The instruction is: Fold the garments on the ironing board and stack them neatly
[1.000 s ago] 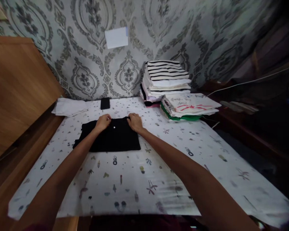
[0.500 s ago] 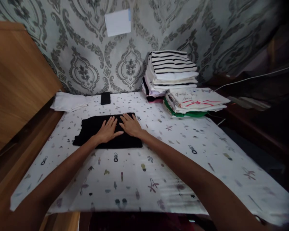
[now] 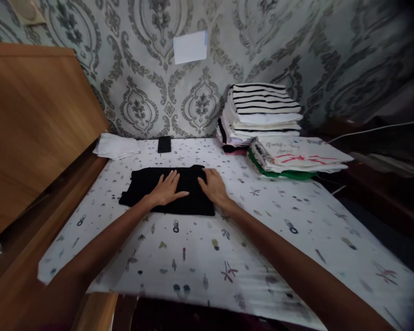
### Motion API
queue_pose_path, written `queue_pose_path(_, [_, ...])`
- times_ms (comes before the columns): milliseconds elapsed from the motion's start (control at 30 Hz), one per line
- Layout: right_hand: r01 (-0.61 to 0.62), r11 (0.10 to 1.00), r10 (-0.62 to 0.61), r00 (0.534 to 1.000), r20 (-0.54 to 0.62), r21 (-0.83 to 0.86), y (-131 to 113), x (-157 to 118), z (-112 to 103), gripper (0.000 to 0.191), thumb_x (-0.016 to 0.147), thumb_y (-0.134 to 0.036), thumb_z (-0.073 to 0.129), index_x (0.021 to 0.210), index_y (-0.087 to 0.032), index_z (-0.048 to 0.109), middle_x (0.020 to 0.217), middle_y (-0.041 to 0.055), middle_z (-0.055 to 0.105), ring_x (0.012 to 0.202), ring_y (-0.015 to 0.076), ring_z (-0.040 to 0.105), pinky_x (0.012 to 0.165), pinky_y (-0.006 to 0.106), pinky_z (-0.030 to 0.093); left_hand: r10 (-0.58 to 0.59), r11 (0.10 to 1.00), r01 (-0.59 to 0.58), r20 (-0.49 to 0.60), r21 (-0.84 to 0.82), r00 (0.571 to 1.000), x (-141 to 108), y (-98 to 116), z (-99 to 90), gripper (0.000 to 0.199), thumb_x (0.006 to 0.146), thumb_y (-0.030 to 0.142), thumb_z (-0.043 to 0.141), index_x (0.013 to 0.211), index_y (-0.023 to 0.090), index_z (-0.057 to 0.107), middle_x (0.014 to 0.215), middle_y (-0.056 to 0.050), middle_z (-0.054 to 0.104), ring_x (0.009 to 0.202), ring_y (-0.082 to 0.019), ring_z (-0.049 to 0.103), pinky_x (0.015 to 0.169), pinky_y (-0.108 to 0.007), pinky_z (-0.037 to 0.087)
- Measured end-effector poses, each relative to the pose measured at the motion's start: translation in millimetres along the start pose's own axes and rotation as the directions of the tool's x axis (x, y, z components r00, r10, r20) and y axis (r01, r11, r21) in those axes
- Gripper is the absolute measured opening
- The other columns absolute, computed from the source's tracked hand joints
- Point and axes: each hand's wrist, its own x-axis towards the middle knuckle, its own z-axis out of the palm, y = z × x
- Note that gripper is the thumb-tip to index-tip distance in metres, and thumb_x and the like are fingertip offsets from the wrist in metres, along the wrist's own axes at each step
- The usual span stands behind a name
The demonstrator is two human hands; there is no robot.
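Observation:
A folded black garment (image 3: 143,186) lies flat on the patterned white cloth, its long side running left to right. On its middle rests my left hand (image 3: 167,189), palm down, with the fingers stretched and the thumb out to the right. My right hand (image 3: 215,188) is at the garment's right edge. Its thumb and index finger are apart and touch the black fabric near the far right corner; the other fingers are bent and partly hidden.
Folded striped clothes (image 3: 265,101) form a tall stack at the back right, beside a lower pile of white garments (image 3: 303,154). Folded white cloth (image 3: 116,146) lies back left, near a black phone-like object (image 3: 164,144). A wooden panel (image 3: 37,124) borders the left side.
My right hand has slid from the top of the black garment to its right edge, its fingers now more bent. My left hand remains flat on the fabric. The view has shifted left.

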Motion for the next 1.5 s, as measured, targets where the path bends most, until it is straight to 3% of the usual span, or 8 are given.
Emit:
queue_pose_path(300, [-0.344,0.915,0.281,0.918,0.279,0.211,-0.1,-3.6,-21.8,0.021,0.073,-0.029,0.072,0.062,-0.021,0.056,0.063,0.0006,0.058,0.071,0.0189,0.060,0.061,0.028,0.042,0.031,1.000,-0.031,-0.116,0.005,0.993,-0.3,-5.2,9.6,0.091,0.093,0.075,0.030,0.158,0.012,0.021,0.166,-0.021,0.014,0.155,-0.032,0.007,0.123,-0.055,0.006])
queue_pose_path(467, [-0.545,0.478,0.282,0.838,0.467,0.689,-21.3,-3.5,-14.5,0.012,0.069,-0.019,0.068,0.071,-0.021,0.056,0.054,-0.0040,0.053,0.051,0.0128,0.051,0.046,0.023,0.038,0.026,1.000,-0.027,-0.121,-0.013,0.992,-1.9,-6.5,10.5,0.085,0.096,0.069,0.029,0.157,0.010,0.024,0.166,-0.021,0.015,0.155,-0.031,0.008,0.123,-0.054,0.008])
queue_pose_path(633, [-0.517,0.343,0.236,0.856,0.461,0.784,-38.2,-7.3,-16.8,0.016,0.072,-0.025,0.069,0.084,-0.020,0.059,0.054,-0.0036,0.054,0.047,0.0125,0.051,0.041,0.022,0.038,0.032,0.992,-0.048,-0.131,-0.120,0.991,-5.4,-10.5,7.3,0.076,0.097,0.063,0.035,0.156,0.014,0.028,0.166,-0.019,0.019,0.155,-0.030,0.012,0.123,-0.052,0.010])
queue_pose_path(767, [-0.449,0.226,0.209,0.889,0.407,0.864,-68.4,-8.1,-22.2,0.029,0.070,-0.025,0.071,0.097,-0.021,0.059,0.057,-0.0065,0.054,0.043,0.0095,0.046,0.037,0.019,0.031,-0.016,0.937,-0.090,-0.297,-0.338,0.955,-15.1,-13.9,-8.7,0.060,0.098,0.055,0.040,0.143,0.017,0.049,0.153,-0.016,0.047,0.144,-0.029,0.040,0.119,-0.045,0.026])
queue_pose_path(900, [-0.426,0.242,0.149,0.904,0.400,0.872,-113.9,-4.2,-16.4,0.040,0.073,-0.023,0.069,0.110,-0.020,0.056,0.056,-0.0099,0.050,0.037,0.0061,0.036,0.033,0.017,0.022,-0.181,0.746,-0.130,-0.387,-0.653,0.904,-29.6,-23.4,-36.9,0.056,0.098,0.060,0.038,0.114,0.015,0.067,0.116,-0.013,0.071,0.107,-0.026,0.066,0.096,-0.037,0.050])
queue_pose_path(1067, [-0.454,0.370,0.153,0.890,0.429,0.810,-169.9,8.5,12.5,0.066,0.078,-0.016,0.064,0.140,-0.019,0.041,0.069,-0.0075,0.056,0.038,0.0058,0.042,0.033,0.018,0.029,-0.399,0.278,0.095,-0.025,-0.956,0.916,-40.6,-53.9,-61.2,0.074,0.091,0.076,0.033,0.114,0.014,0.066,0.101,-0.012,0.073,0.079,-0.020,0.068,0.058,-0.026,0.050])
queue_pose_path(1367, [-0.483,0.446,-0.012,0.839,0.544,0.754,-217.5,12.7,58.8,0.082,0.082,-0.010,0.060,0.153,-0.013,0.020,0.070,-0.0070,0.057,0.044,0.0084,0.053,0.038,0.018,0.039,-0.401,0.152,0.097,0.029,-0.984,0.916,-53.4,-115.3,-45.7,0.029,0.082,0.041,0.068,0.086,0.012,0.065,0.055,-0.003,0.062,0.051,-0.017,0.060,0.052,-0.029,0.050])
queue_pose_path(1500, [-0.230,0.606,-0.177,0.895,0.411,0.762,-205.5,0.6,59.4,0.058,0.086,-0.016,0.056,0.143,-0.016,0.042,0.070,-0.0059,0.058,0.052,0.0111,0.058,0.049,0.023,0.047,-0.441,0.113,0.068,0.012,-0.991,0.897,-59.2,-129.4,-43.7,0.015,0.078,0.025,0.067,0.089,0.015,0.066,0.064,-0.001,0.067,0.056,-0.016,0.063,0.056,-0.027,0.052])
